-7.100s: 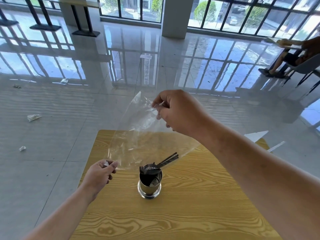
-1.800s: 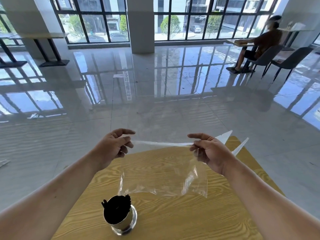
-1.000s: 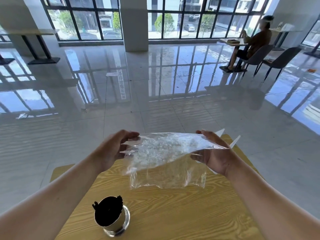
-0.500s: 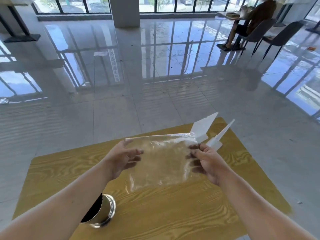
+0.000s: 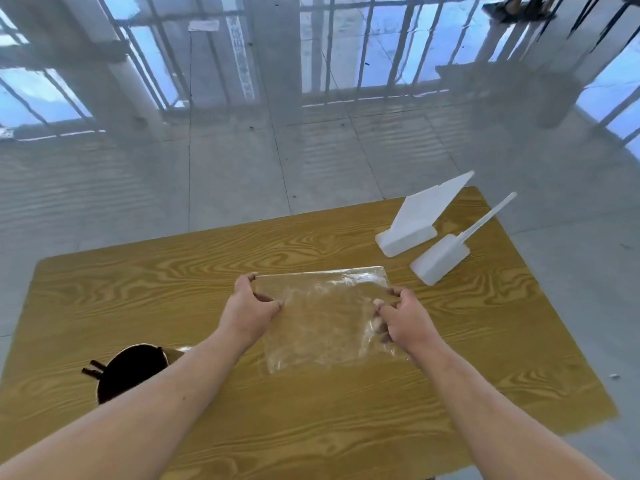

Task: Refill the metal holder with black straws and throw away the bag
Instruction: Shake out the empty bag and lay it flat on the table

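Holder [image 5: 133, 370] sits at table's [image 5: 138, 282] left, packed with straws [image 5: 92, 372], partly behind the left forearm. Left hand [image 5: 249, 311] pinches the bag's [image 5: 322, 320] left edge; right hand [image 5: 403, 318] grips its right edge. Bag looks empty, lying flat on the table. Advice: gather it inward into one fist, squeezing air out, before carrying it off.

Wood-grain table on glossy grey tile floor, daylight reflections.

Table [image 5: 346, 427]: yellow-brown laminate with bold grain, rounded corners, its far edge running across mid-frame. Floor [image 5: 242, 161]: large polished grey tiles with thin grout lines, mirroring tall window grids and blue sky along the top of frame. A pillar reflection [image 5: 273, 46] sits top centre. Thin dark chair legs [image 5: 588, 15] and someone's sandalled feet [image 5: 512, 10] show at the top right corner. Light is bright and natural.
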The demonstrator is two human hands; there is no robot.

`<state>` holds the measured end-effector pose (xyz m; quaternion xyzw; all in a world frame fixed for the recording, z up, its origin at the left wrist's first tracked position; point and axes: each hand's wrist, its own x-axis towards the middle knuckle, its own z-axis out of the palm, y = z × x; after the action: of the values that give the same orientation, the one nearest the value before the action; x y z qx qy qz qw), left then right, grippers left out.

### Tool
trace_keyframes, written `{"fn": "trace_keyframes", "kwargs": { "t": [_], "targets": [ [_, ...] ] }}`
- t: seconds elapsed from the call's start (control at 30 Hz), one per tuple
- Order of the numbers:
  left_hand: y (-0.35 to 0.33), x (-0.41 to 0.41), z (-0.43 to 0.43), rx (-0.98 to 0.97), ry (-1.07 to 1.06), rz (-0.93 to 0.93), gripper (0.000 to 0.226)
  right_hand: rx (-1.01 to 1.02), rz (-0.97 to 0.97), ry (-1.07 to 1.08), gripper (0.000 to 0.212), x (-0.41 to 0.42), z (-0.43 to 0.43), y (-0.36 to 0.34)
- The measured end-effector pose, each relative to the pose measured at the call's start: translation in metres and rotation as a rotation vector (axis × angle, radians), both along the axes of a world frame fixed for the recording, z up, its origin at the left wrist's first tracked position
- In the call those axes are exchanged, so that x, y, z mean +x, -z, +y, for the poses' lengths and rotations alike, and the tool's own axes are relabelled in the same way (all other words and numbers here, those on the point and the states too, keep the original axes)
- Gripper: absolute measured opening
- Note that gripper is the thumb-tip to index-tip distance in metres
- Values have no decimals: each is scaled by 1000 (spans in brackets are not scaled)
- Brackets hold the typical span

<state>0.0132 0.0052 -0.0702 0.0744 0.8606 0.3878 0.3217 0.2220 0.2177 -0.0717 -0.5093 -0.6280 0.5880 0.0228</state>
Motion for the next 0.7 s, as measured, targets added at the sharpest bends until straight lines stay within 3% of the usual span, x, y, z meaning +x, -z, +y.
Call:
{"fn": "trace_keyframes", "kwargs": {
  "t": [0.17,0.27,0.37,0.43,0.53,0.7],
  "targets": [
    [32,5,0,-100,16,6,95,84,-122,-126,66,4,2,25],
    [44,12,-7,-267,108,169,94,281,-249,-316,76,10,-4,36],
    [53,26,-12,-317,389,462,83,599,-255,-564,78,15,-18,43],
    [61,36,-13,-332,610,560,80,718,-214,-740,79,13,-26,47],
    [73,49,-10,-412,752,576,83,777,-223,-915,78,4,-37,60],
    [87,52,-12,-522,725,505,85,751,-338,-955,75,-7,-47,83]
  ]
}}
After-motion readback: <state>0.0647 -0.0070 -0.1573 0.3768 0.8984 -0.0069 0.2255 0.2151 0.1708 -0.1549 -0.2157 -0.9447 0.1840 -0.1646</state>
